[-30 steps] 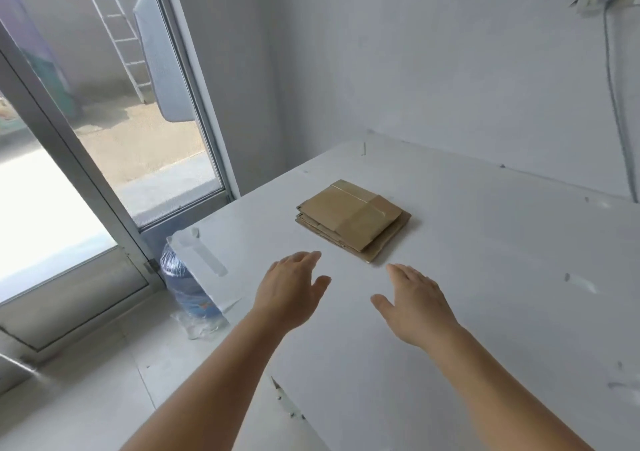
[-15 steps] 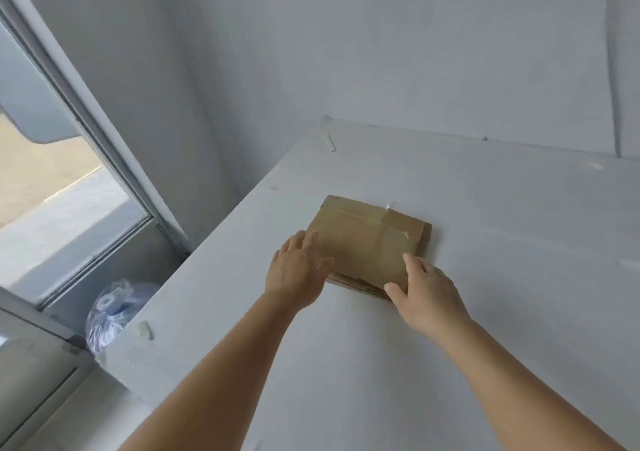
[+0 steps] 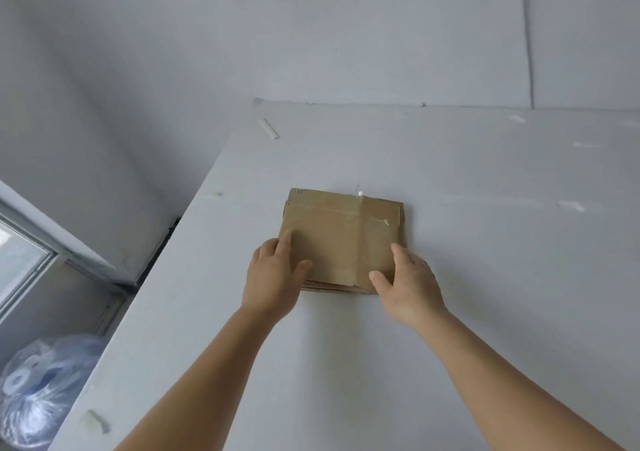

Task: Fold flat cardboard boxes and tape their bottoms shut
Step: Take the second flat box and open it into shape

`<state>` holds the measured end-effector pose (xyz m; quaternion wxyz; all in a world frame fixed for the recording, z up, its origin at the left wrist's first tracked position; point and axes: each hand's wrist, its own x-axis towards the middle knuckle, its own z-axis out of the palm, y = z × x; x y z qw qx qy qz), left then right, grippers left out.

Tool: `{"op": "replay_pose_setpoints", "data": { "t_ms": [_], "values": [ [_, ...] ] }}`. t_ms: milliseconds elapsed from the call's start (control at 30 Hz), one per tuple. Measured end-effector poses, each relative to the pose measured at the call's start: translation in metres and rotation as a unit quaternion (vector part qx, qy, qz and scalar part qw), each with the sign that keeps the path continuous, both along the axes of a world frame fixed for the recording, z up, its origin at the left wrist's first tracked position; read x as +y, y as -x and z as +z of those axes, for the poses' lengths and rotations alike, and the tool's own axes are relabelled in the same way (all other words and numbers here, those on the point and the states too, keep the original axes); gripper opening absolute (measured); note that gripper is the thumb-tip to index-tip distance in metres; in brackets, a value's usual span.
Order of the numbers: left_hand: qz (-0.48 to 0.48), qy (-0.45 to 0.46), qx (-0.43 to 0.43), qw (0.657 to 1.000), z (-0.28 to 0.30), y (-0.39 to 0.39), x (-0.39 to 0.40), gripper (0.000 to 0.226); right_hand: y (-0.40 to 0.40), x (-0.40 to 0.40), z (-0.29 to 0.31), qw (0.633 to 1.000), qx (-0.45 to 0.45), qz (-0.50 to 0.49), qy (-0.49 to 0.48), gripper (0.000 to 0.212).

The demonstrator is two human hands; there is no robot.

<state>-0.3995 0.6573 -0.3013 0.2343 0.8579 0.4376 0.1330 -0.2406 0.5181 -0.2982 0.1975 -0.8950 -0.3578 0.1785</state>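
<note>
A small stack of flat brown cardboard boxes (image 3: 343, 235) lies on the white table (image 3: 485, 277), the top one crossed by strips of clear tape. My left hand (image 3: 273, 274) lies on the stack's near left corner, fingers along the left edge and thumb on the top sheet. My right hand (image 3: 405, 280) lies on the near right corner, thumb on top and fingers along the right edge. Both hands have fairly straight fingers, and the stack lies flat on the table.
White walls close the table's far side and left. Small scraps of white tape (image 3: 269, 129) stick to the table surface. A water bottle wrapped in plastic (image 3: 41, 388) stands on the floor at lower left, below a window frame (image 3: 31, 249).
My hands have moved from hovering over the table onto the near corners of the cardboard stack. The view has swung right and closer, so the doorway is out of sight.
</note>
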Motion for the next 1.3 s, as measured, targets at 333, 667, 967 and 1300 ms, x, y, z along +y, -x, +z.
{"op": "replay_pose_setpoints", "data": {
  "t_ms": [333, 667, 967, 1300],
  "values": [
    [-0.029, 0.006, -0.132, 0.991, 0.036, -0.032, -0.069, 0.062, -0.011, -0.066, 0.025, 0.982, 0.068, -0.106, -0.143, 0.07],
    [-0.111, 0.03, -0.162, 0.98, 0.041, -0.097, -0.217, 0.063, -0.058, -0.244, 0.044, 0.961, 0.052, -0.206, -0.179, 0.069],
    [-0.194, 0.067, -0.158, 0.966, 0.044, -0.17, -0.399, 0.064, -0.109, -0.448, 0.06, 0.944, 0.004, -0.27, -0.187, 0.064],
    [-0.294, 0.09, -0.121, 0.944, 0.053, -0.246, -0.523, 0.066, -0.157, -0.59, 0.063, 0.914, -0.007, -0.351, -0.204, 0.06]
  ]
}}
